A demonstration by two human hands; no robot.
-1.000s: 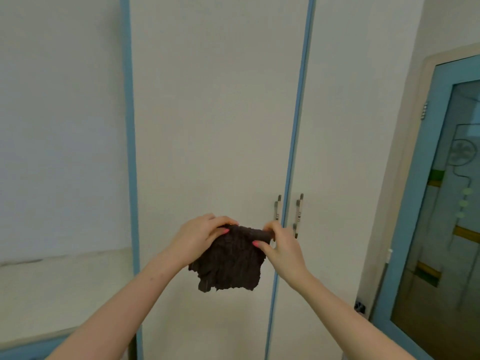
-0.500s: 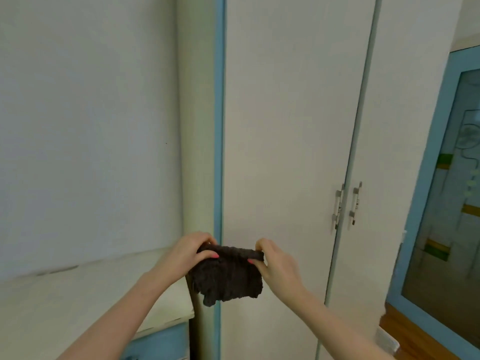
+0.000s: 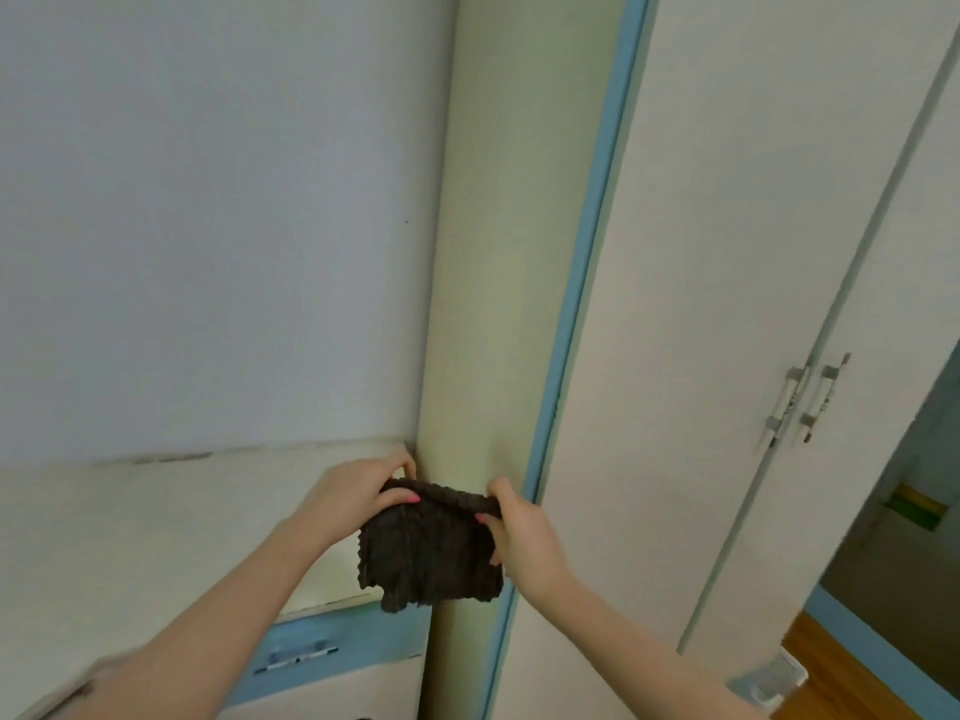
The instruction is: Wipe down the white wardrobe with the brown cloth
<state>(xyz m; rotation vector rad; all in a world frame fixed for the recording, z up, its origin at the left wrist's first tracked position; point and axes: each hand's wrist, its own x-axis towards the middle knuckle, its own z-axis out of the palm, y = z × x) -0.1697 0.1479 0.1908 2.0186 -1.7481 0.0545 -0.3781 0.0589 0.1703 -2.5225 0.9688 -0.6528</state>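
Fingers [image 3: 400, 497] of left hand [image 3: 353, 496] and right hand [image 3: 524, 532] pinch dark brown knitted cloth [image 3: 431, 550] top edge; bunch it flat, press onto tall white wardrobe side panel [image 3: 498, 304] at 12 o'clock.

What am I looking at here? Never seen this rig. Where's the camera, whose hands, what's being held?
There is no robot: a person wears one wide-angle camera on the head, looking forward and down, so the arms reach in from the bottom of the picture. The left hand and right hand each pinch the top edge of a brown cloth, which hangs between them. Behind it stands the white wardrobe, blue-trimmed: its pale side panel faces the cloth, and its two doors with metal handles are shut. A white desk top sits at the left. Whether the cloth touches the panel is unclear.
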